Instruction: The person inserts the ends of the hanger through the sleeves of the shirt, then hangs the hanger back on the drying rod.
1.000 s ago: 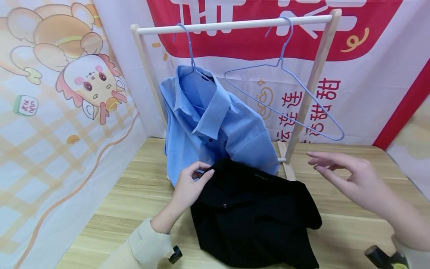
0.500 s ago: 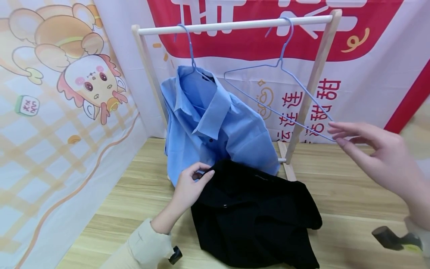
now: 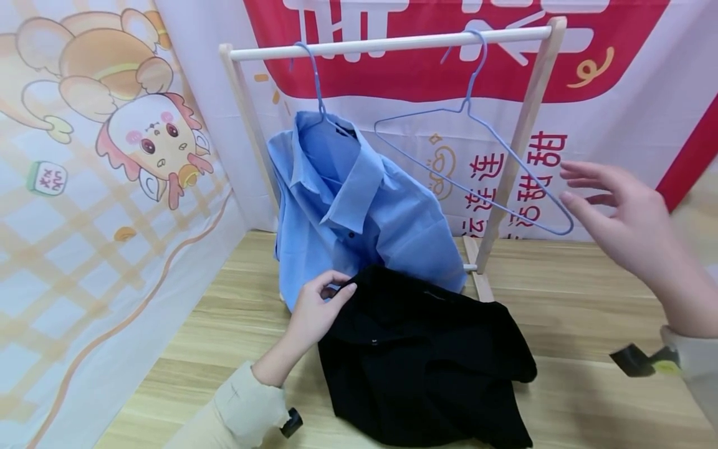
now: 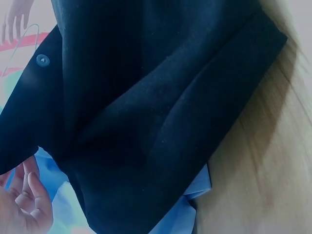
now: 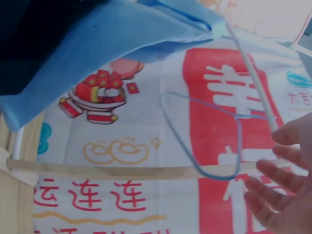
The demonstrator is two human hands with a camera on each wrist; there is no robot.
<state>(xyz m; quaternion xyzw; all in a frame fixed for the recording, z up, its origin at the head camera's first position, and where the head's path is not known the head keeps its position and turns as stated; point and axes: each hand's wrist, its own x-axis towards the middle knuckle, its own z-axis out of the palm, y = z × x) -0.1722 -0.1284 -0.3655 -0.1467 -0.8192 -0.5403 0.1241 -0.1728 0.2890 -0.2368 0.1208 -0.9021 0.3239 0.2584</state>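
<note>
My left hand [image 3: 314, 312] pinches the collar edge of a black shirt [image 3: 432, 374] between thumb and fingers. That shirt lies bunched on the table, and a button [image 4: 43, 60] shows on it in the left wrist view. My right hand [image 3: 625, 215] is raised, its fingers loosely extended and holding nothing. Its fingertips are beside the right corner of a bare blue wire hanger [image 3: 421, 113]; whether they touch it I cannot tell. Behind the black shirt, a light blue shirt [image 3: 409, 218] hangs from a second hanger [image 3: 318, 87], its lower part overlapped by the black cloth.
A wooden rack with a white top bar [image 3: 392, 45] carries both hangers. Its right post [image 3: 518, 131] stands behind the bare hanger. The wood-grain table [image 3: 224, 312] extends under everything. Printed cloth backdrops [image 3: 112, 249] close off the left and rear.
My right hand has risen and moved right, from above the table to beside the bare hanger's right corner. The left hand keeps its pinch on the black shirt, which has stayed put.
</note>
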